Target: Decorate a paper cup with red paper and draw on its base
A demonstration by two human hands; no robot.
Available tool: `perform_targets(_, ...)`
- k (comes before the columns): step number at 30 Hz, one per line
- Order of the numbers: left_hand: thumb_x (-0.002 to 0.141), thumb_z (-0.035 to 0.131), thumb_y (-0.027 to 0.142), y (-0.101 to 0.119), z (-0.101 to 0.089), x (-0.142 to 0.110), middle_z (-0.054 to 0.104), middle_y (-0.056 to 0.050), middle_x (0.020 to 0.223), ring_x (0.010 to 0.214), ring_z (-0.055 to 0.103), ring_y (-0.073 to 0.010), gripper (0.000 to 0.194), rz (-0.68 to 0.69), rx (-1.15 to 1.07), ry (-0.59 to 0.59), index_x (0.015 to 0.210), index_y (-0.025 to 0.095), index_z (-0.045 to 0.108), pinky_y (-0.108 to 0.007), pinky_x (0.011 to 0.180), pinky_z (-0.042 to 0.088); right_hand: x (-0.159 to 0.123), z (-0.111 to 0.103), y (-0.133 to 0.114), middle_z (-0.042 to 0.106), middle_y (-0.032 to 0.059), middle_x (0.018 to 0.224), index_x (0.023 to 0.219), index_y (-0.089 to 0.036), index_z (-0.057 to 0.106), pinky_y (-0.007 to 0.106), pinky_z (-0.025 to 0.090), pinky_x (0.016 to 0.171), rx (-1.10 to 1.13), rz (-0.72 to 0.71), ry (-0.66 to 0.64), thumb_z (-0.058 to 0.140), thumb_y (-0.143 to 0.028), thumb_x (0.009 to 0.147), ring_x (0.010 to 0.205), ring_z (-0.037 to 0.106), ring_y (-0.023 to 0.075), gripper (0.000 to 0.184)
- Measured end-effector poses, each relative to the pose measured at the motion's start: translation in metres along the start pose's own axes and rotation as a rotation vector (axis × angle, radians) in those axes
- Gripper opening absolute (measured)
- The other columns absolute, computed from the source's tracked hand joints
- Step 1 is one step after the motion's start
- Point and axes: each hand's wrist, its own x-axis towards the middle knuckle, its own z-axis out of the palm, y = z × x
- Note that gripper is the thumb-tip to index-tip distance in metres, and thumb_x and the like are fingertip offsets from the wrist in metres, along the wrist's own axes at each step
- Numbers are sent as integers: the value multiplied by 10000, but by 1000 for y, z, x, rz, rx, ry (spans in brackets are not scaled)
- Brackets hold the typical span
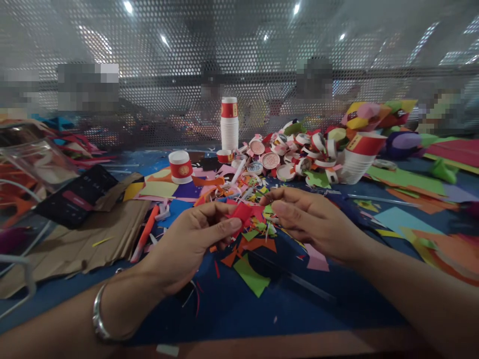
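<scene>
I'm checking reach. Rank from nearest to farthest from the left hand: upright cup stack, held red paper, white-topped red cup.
Left hand:
1. Red paper, between its fingertips.
2. White-topped red cup, beyond, left of centre.
3. Upright cup stack, farther back, near centre.

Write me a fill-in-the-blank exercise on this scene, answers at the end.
The left hand pinches paper coloured ____. The silver bracelet is on the ____ wrist. Apart from its red band, the lone cup is ____. One cup stack stands upright; the leaning stack is to its ____.

Missing words: red; left; white; right.
</scene>
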Motion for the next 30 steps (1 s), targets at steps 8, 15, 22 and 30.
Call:
perform_targets(8, 790, 834, 231, 6, -1, 2, 646, 52, 730, 632, 580, -51, 184, 116, -3, 60, 864, 172, 677, -160, 614, 469, -2, 8, 1, 228, -122, 605, 1125, -176, 559, 203, 93, 422, -3, 40, -113, 661, -495, 957, 494, 130, 51, 374)
perform_targets(15, 839, 783, 218, 4, -1, -1, 621, 55, 735, 623, 608, -73, 207, 188, 105, -46, 911, 173, 594, -197, 596, 497, -4, 11, 1, 250, -114, 610, 1216, -153, 578, 218, 101, 428, -87, 60, -164, 641, -524, 961, 499, 158, 62, 455)
perform_targets(22, 818, 798, 189, 7, -2, 0, 621, 59, 866, 607, 662, -81, 378, 225, 203, -75, 1053, 213, 502, -202, 537, 500, -4, 8, -1, 289, -111, 617, 1129, -182, 578, 208, 116, 412, -148, 84, -202, 657, -533, 945, 475, 179, 50, 404)
perform_targets(30, 825, 761, 148, 10, -2, -2, 582, 45, 947, 610, 644, -56, 285, 285, 267, -110, 1014, 212, 557, -197, 552, 517, -4, 6, -3, 336, -105, 614, 1095, -184, 578, 212, 155, 414, -196, 67, -218, 641, -565, 941, 466, 232, 53, 416)
